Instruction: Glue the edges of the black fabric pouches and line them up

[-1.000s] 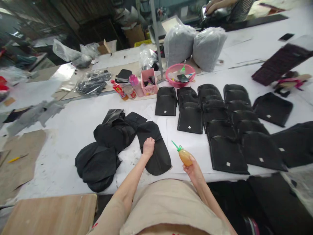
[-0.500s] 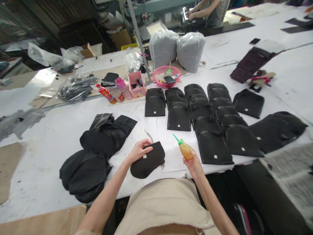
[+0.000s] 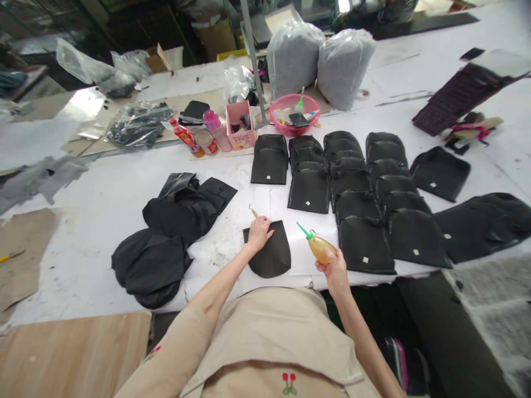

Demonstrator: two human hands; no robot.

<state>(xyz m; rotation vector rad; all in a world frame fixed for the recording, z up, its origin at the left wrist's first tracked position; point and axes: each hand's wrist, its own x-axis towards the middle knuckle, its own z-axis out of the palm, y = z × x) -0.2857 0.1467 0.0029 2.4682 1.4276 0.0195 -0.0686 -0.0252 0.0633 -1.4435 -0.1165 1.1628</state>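
Observation:
My left hand [image 3: 259, 233] is at the top edge of a rounded black fabric piece [image 3: 271, 254], with its fingers closed on that edge. The piece lies nearly flat on the white table near my apron, its curved end toward me. My right hand [image 3: 335, 270] is wrapped round a squeeze bottle [image 3: 321, 249] of amber liquid. The bottle's thin green nozzle points up and left, apart from the fabric piece. Right of it are overlapping rows of black panels [image 3: 365, 246], several with small white labels. A loose heap of black pieces [image 3: 151, 268] lies to the left.
Behind the work stand a pink basin [image 3: 295, 130], a pink box [image 3: 240, 141], a red-labelled bottle [image 3: 186, 137] and a pink-capped bottle [image 3: 218, 130]. A metal pole [image 3: 253, 55] rises beside two stuffed grey bags [image 3: 294, 58]. A dark purple stack [image 3: 452, 99] sits at the right.
The black piece has turned and now lies flatter, its straight edge away from me. My left hand has shifted to that edge. My right hand still holds the squeeze bottle; the view has tilted down.

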